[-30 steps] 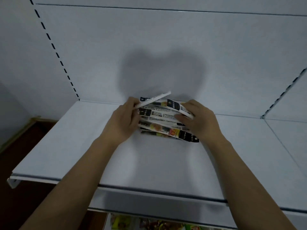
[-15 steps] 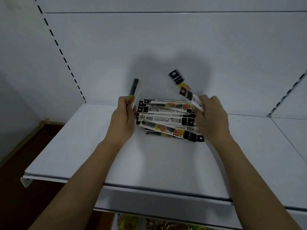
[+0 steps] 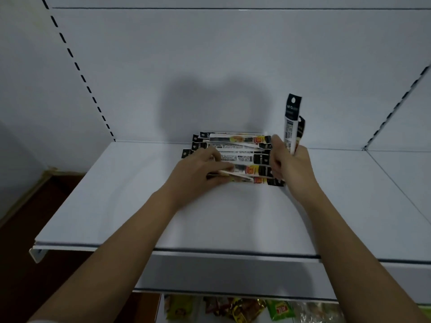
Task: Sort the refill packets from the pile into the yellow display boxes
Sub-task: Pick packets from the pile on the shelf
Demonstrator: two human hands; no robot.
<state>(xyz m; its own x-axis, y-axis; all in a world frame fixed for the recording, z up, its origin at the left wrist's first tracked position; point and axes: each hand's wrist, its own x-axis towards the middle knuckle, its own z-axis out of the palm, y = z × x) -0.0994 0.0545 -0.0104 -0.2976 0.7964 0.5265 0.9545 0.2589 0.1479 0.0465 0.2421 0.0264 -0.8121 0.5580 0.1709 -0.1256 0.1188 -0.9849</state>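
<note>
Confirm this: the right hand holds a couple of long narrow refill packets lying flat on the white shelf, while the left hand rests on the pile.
Wrong in one respect. In the head view the right hand holds the long narrow black-topped refill packets upright, raised above the white metal shelf, not flat. The left hand does rest on the pile of packets.

Black-ended white refill packets [image 3: 240, 157] with yellow-red patches lie on a plain white shelf [image 3: 116, 206].

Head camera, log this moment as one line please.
right hand: holds packets upright | left hand: fingers pinch a packet on the pile | pile on white shelf | yellow boxes: not in view
</note>
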